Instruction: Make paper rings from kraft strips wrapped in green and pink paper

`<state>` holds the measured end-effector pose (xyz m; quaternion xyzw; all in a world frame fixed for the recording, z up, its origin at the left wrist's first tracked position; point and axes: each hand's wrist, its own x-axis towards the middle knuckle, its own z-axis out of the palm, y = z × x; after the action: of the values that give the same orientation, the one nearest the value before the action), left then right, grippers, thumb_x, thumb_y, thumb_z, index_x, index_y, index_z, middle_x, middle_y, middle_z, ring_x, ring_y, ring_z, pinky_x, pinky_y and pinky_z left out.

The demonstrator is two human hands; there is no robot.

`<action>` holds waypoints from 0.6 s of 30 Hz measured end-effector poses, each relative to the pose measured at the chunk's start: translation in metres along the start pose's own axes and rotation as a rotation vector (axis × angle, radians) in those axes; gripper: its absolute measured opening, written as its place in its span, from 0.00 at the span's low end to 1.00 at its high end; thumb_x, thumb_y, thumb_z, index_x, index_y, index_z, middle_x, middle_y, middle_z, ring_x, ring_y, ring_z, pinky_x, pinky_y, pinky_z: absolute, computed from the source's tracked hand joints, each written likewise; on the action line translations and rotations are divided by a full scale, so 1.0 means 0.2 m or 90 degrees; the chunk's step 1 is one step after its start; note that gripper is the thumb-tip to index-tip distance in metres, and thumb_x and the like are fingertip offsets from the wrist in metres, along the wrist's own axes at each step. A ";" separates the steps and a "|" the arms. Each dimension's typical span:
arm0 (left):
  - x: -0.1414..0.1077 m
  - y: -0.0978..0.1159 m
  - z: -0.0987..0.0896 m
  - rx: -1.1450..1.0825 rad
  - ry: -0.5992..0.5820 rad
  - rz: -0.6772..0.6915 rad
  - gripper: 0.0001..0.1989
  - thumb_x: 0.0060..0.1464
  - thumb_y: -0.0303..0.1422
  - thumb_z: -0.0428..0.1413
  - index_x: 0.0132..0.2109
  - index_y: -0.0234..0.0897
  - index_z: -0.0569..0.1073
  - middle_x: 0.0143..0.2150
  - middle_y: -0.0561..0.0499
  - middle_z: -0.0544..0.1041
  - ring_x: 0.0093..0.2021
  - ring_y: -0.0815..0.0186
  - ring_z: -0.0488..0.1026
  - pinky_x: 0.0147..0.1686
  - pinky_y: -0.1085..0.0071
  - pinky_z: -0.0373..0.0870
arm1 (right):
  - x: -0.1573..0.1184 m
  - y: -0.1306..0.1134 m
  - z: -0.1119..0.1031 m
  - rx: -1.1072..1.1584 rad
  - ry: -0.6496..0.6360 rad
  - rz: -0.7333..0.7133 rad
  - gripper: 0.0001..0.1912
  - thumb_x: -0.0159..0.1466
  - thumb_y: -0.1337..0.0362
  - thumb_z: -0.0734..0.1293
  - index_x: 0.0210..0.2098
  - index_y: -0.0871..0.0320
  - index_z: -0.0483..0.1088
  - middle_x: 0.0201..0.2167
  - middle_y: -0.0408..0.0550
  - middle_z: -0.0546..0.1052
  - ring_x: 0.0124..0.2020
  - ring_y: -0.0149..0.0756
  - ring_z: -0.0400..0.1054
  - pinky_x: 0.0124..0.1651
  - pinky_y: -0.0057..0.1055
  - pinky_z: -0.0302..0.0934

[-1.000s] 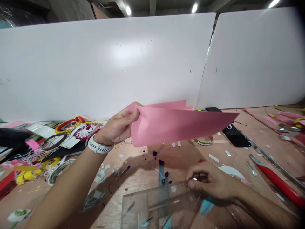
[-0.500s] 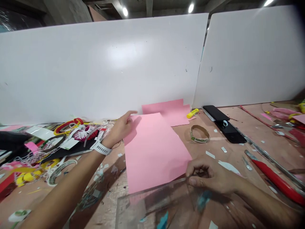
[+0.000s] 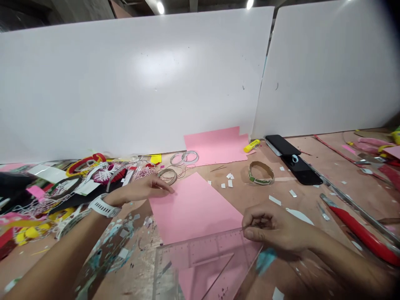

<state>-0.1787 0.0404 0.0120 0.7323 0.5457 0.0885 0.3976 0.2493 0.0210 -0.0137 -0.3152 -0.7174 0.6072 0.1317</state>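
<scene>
A pink sheet of paper (image 3: 190,208) lies on the table before me, its near part under a clear plastic set square (image 3: 200,254). My right hand (image 3: 265,227) pinches the set square at its upper right corner, thumb and fingers closed. At the sheet's far left edge is my left hand (image 3: 150,187), a white watch band on the wrist. Its fingers are closed together on the paper's edge; the thumb is partly hidden. Past the sheet, more pink paper (image 3: 215,146) rests against the white board.
On the right lie a red-handled cutter (image 3: 359,233), a long metal rule (image 3: 350,204), two phones (image 3: 300,171), a green-patterned bracelet (image 3: 261,173) and a yellow stick (image 3: 251,146). Tangled cords and bangles (image 3: 90,171) cover the left. A white board (image 3: 187,83) stands behind.
The pink sheet has slid toward me, under the set square. My left hand has come nearer and left with it, uncovering metal rings behind. My right hand has stayed nearly in place.
</scene>
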 end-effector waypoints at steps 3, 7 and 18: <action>0.02 0.00 0.03 -0.017 -0.012 0.002 0.19 0.60 0.48 0.57 0.47 0.43 0.85 0.40 0.47 0.84 0.42 0.57 0.78 0.40 0.69 0.71 | 0.01 0.00 0.01 -0.008 -0.005 0.009 0.16 0.63 0.50 0.73 0.33 0.57 0.75 0.25 0.40 0.69 0.28 0.31 0.60 0.31 0.28 0.52; 0.01 0.04 0.05 -0.018 -0.087 -0.035 0.31 0.56 0.48 0.62 0.65 0.48 0.73 0.28 0.54 0.76 0.28 0.64 0.71 0.28 0.72 0.63 | 0.01 -0.01 0.02 -0.025 -0.017 0.011 0.19 0.64 0.48 0.72 0.33 0.58 0.75 0.25 0.40 0.69 0.27 0.30 0.59 0.31 0.29 0.52; -0.07 0.19 0.13 0.059 -0.273 -0.002 0.22 0.57 0.52 0.60 0.52 0.44 0.80 0.41 0.49 0.82 0.34 0.61 0.75 0.33 0.69 0.69 | 0.02 -0.03 0.01 -0.048 -0.036 0.012 0.18 0.64 0.49 0.72 0.32 0.59 0.76 0.24 0.40 0.69 0.27 0.30 0.58 0.30 0.28 0.50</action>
<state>-0.1405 0.0122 0.0246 0.7507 0.4534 -0.0952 0.4710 0.2424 0.0210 -0.0086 -0.3095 -0.7403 0.5895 0.0936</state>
